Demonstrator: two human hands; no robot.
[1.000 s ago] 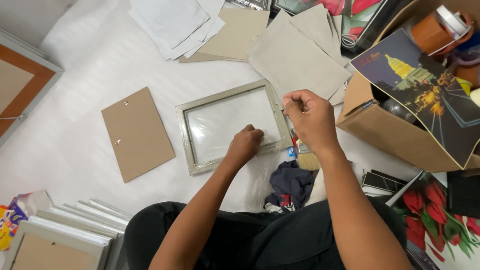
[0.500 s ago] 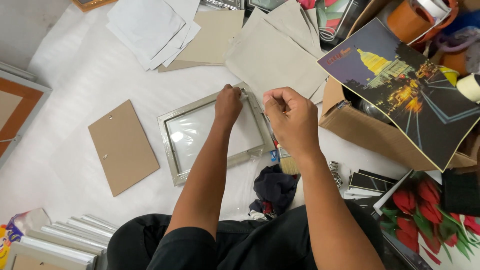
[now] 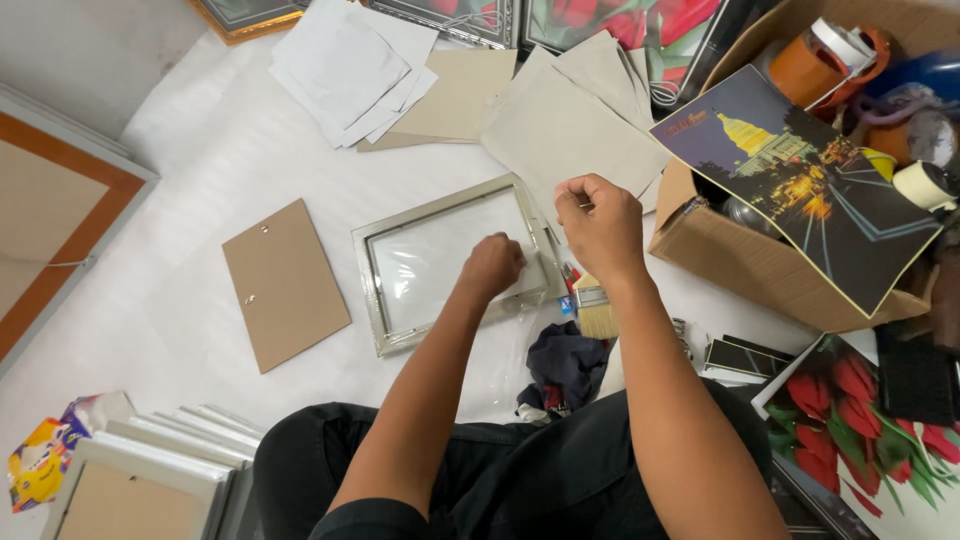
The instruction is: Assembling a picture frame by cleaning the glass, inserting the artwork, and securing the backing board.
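A silver picture frame (image 3: 366, 290) lies flat on the white floor covering, with a clear pane inside it. My left hand (image 3: 492, 266) is closed in a fist and rests on the right part of the pane. Just beyond the frame's right rim, my right hand (image 3: 600, 222) hovers with its fingertips pinched together; whether anything small is between them is hidden. To the left of the frame lies a brown backing board (image 3: 285, 283).
A paint brush (image 3: 595, 312) and a dark cloth (image 3: 563, 365) lie by my right forearm. A cardboard box (image 3: 760, 275) with tape rolls and a night-city print (image 3: 800, 180) stands right. Grey sheets (image 3: 570, 125), white sheets (image 3: 345, 65), stacked frames (image 3: 150, 465) and a tulip picture (image 3: 870, 420) surround me.
My left hand went from the pane's near edge up to its far edge, then back to the middle right. My right hand stayed pinched by the frame's right rim.
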